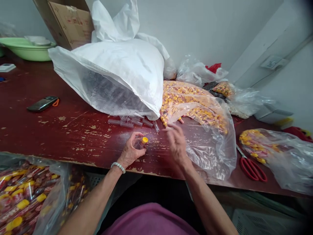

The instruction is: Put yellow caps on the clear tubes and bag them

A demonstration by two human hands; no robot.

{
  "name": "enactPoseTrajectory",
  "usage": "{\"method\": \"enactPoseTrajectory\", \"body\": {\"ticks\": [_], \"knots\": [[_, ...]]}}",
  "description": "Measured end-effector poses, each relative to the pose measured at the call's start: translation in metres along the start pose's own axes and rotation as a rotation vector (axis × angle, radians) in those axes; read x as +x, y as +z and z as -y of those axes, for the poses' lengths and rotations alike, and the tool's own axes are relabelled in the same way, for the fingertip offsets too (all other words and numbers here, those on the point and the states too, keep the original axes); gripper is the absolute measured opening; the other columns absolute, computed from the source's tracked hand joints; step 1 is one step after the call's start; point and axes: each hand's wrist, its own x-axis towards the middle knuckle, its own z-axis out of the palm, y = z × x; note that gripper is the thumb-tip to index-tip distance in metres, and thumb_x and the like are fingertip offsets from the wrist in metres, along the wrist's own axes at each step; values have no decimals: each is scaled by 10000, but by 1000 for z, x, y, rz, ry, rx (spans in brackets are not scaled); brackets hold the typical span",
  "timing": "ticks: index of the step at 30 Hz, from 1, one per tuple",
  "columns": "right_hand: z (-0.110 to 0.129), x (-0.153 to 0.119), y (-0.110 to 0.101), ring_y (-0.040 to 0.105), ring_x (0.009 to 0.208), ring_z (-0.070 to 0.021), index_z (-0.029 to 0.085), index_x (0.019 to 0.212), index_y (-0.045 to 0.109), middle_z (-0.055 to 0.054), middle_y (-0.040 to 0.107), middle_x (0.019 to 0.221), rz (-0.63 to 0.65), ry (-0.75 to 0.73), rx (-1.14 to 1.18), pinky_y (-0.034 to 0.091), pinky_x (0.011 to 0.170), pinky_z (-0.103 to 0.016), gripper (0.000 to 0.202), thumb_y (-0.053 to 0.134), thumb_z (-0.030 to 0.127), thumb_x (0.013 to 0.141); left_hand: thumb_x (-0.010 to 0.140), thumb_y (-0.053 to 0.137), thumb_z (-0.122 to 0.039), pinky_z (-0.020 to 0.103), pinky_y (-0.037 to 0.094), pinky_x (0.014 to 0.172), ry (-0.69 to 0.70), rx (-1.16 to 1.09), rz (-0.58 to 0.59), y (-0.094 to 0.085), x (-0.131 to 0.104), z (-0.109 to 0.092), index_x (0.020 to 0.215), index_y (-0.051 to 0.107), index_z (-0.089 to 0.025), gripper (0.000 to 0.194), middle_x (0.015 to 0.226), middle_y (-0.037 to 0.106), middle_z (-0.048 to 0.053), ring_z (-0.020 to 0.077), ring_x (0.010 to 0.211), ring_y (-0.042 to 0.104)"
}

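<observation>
My left hand, with a pale bead bracelet on its wrist, is closed around a small clear plastic tube topped by a yellow cap. Most of the tube is hidden by the fingers. My right hand is smeared by motion above the table, so its fingers and anything in them are unclear. Just beyond it lies a clear plastic bag of small yellow-capped pieces. Several loose clear tubes lie before the mouth of a white sack, which holds many more tubes.
On the worn red table are a phone at left and red-handled scissors at right. Another bag of yellow-capped pieces lies beyond them. Filled yellow-capped tubes fill a bag below left. A green basin and cardboard box stand behind.
</observation>
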Motion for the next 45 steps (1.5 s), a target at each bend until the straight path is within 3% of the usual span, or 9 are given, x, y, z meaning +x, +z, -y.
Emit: {"method": "enactPoseTrajectory", "body": {"ticks": [2, 6, 12, 15, 19, 22, 26, 37, 45], "knots": [[-38, 22, -9, 532, 1023, -207, 139, 1009, 610, -128, 576, 1072, -113, 180, -116, 426, 900, -372, 306, 346, 267, 925, 631, 662, -100, 244, 485, 688, -17, -41, -4, 2, 1, 1, 1007, 417, -198, 460, 839, 624, 4, 116, 730, 609], [-104, 62, -2, 533, 1014, -255, 130, 988, 613, -152, 593, 1051, 29, 417, -368, 409, 887, -393, 231, 469, 171, 812, 618, 647, -83, 242, 490, 692, -47, -100, 4, 3, 2, -1, 996, 400, -198, 465, 837, 624, -1, 106, 718, 607], [-127, 83, 12, 571, 941, -268, 106, 1022, 592, -177, 600, 1007, 80, 456, -358, 429, 812, -386, 263, 463, 178, 805, 618, 628, -61, 244, 490, 710, -32, -93, 17, 3, 4, 2, 1018, 392, -202, 486, 854, 622, 0, 99, 720, 602], [-116, 70, 2, 582, 851, -216, 118, 1152, 517, -124, 602, 958, 23, 472, -293, 451, 764, -352, 338, 388, 237, 864, 617, 629, -59, 249, 491, 714, -25, -53, 18, 2, 4, 6, 1023, 399, -201, 488, 871, 625, 10, 108, 734, 612], [-61, 35, -11, 545, 632, -113, 235, 1272, 401, -6, 561, 863, -130, 413, 267, 480, 634, -278, 391, 397, 337, 894, 617, 636, -58, 247, 489, 720, -25, -14, 34, 0, 4, 7, 1046, 403, -206, 511, 919, 631, 22, 118, 761, 624], [0, 8, -5, 571, 710, -101, 255, 1173, 460, 4, 563, 886, -84, 316, 570, 496, 690, -269, 297, 461, 315, 881, 624, 653, -74, 248, 486, 737, -22, 18, 36, -1, 2, 5, 1059, 415, -203, 512, 919, 633, 23, 123, 778, 627], [50, -16, 24, 580, 821, -129, 235, 1053, 498, -17, 584, 931, 38, 146, 521, 497, 738, -279, 206, 523, 262, 850, 630, 714, -148, 247, 489, 742, -3, -12, 39, 0, 1, 0, 1060, 430, -197, 518, 924, 639, 29, 132, 797, 625], [46, -34, 38, 457, 1167, -234, 219, 987, 580, -97, 464, 1275, 139, -205, 102, 396, 965, -424, 170, 558, 293, 836, 605, 751, -196, 261, 499, 769, 7, -108, 63, -2, -1, -1, 1053, 437, -199, 547, 1031, 632, 60, 164, 897, 627], [48, -30, 17, 487, 1152, -230, 274, 1063, 587, -63, 440, 1363, 221, -195, 88, 413, 950, -417, 254, 576, 348, 821, 596, 730, -178, 261, 500, 735, -4, -52, 28, -1, 0, -4, 1035, 452, -195, 520, 949, 641, 40, 163, 854, 631]]}}
